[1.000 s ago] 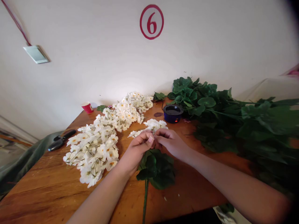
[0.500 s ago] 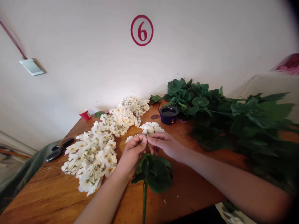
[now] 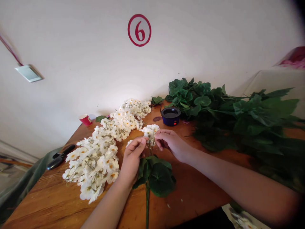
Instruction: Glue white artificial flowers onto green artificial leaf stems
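Note:
In the head view an artificial flower spray lies before me, with a green leaf cluster [image 3: 160, 178], a long green stem [image 3: 147, 206] toward the table's front edge, and white blossoms [image 3: 150, 129] at its far end. My left hand [image 3: 134, 152] is closed in a pinch at the thin flower stems, left of them, above the leaves. My right hand [image 3: 170, 141] is just right of the same stems, its fingers curled and thumb near the forefinger. What lies between its fingertips is too small to make out. A gap with thin stems shows between the hands.
White artificial flowers [image 3: 105, 159] are heaped along the left of the wooden table [image 3: 47, 197]. Green foliage [image 3: 226, 117] covers the right. A dark blue pot [image 3: 171, 117] with a lit red switch stands behind my hands. A red paper cup [image 3: 85, 120] and black-handled tool [image 3: 59, 157] are at left.
My hands were together at the fingertips and are now apart, the right one shifted right. More of the thin stems shows between them. The view has turned slightly.

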Demonstrator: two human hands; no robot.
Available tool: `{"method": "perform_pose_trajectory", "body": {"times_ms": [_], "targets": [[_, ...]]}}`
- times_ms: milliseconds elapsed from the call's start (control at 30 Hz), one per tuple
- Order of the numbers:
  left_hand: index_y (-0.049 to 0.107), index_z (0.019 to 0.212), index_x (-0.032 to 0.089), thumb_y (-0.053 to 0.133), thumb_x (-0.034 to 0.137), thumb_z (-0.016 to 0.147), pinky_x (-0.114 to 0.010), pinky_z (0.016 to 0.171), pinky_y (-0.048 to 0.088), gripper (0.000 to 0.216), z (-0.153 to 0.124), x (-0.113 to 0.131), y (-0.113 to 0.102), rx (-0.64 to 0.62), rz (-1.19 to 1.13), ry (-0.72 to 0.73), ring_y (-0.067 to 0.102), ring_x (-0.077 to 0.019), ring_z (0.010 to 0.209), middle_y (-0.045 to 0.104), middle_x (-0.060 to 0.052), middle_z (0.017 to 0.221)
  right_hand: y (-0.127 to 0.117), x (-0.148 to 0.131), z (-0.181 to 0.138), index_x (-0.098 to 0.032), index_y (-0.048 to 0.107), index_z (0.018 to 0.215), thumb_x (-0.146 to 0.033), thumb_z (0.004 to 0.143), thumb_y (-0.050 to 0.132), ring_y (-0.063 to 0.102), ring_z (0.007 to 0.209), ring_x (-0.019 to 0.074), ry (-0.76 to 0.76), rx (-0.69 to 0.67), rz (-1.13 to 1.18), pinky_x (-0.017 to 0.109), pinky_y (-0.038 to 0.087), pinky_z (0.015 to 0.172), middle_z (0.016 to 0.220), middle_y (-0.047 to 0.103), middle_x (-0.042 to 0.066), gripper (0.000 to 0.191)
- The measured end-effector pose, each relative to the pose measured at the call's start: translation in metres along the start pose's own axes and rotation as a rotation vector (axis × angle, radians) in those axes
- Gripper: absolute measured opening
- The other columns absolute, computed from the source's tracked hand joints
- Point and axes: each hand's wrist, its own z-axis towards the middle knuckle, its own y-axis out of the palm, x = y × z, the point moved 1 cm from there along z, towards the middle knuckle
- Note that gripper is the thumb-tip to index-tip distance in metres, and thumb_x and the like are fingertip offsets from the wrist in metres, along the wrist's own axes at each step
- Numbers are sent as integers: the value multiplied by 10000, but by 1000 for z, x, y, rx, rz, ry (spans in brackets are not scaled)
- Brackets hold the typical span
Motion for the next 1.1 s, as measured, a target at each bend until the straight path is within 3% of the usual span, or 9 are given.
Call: {"method": "perform_pose_trajectory", "body": {"times_ms": [100, 167, 233, 300, 400, 633, 833, 1100], "targets": [[748, 941, 215, 690, 425, 831, -222, 643, 413, 244, -1, 6, 0, -1, 53, 60, 547, -109, 693, 640, -9, 857, -2, 2, 1, -171, 547, 604, -267, 836, 558, 473, 502, 99, 5, -33, 52, 255, 358, 534, 579, 533, -20, 251], [768, 987, 227, 672, 399, 853, -251, 837, 448, 239, -2, 11, 1, -48, 177, 181, 603, -162, 932, 662, -41, 1027, -3, 5, 1, -171, 575, 636, -270, 840, 558, 474, 500, 102, 14, -59, 78, 255, 355, 527, 574, 534, -21, 228], [763, 1068, 244, 665, 367, 864, -294, 1014, 394, 257, -3, 15, 3, -111, 286, 284, 555, -211, 1155, 639, -60, 1181, -3, 7, 1, -169, 592, 656, -277, 835, 580, 470, 490, 102, 30, -64, 79, 255, 352, 522, 563, 538, -22, 209], [739, 1133, 265, 660, 346, 871, -327, 1066, 375, 285, -5, 16, 5, -167, 327, 328, 525, -229, 1226, 615, -66, 1254, -2, 7, 1, -167, 602, 666, -293, 821, 618, 471, 489, 102, 42, -62, 70, 256, 355, 525, 554, 539, -26, 200], [742, 1124, 278, 672, 326, 863, -335, 1035, 418, 274, -7, 15, 6, -178, 333, 351, 545, -232, 1211, 614, -71, 1274, 0, 6, -1, -166, 616, 673, -325, 807, 656, 479, 509, 105, 46, -86, 44, 259, 357, 537, 548, 538, -26, 212], [787, 810, 235, 752, 300, 791, -294, 927, 452, 77, -8, 14, 2, 14, 310, 377, 602, -189, 1016, 655, -47, 1014, -2, 7, -2, -163, 652, 684, -354, 820, 665, 486, 533, 107, 34, -132, -51, 264, 348, 560, 544, 548, -20, 234], [638, 800, 193, 662, 391, 862, -236, 654, 429, 209, -2, 8, -4, 20, 22, 163, 523, -98, 663, 596, 7, 829, -4, 10, 0, -161, 672, 731, -365, 852, 640, 481, 517, 101, 47, -73, -2, 255, 349, 554, 555, 537, -24, 239], [588, 766, 178, 637, 486, 852, -241, 587, 420, 324, 0, 7, -2, -16, -142, 102, 528, -117, 646, 595, -13, 792, -4, 11, -1, -160, 652, 698, -348, 859, 624, 482, 518, 101, 57, -70, -7, 247, 351, 549, 568, 540, -16, 250]]}}
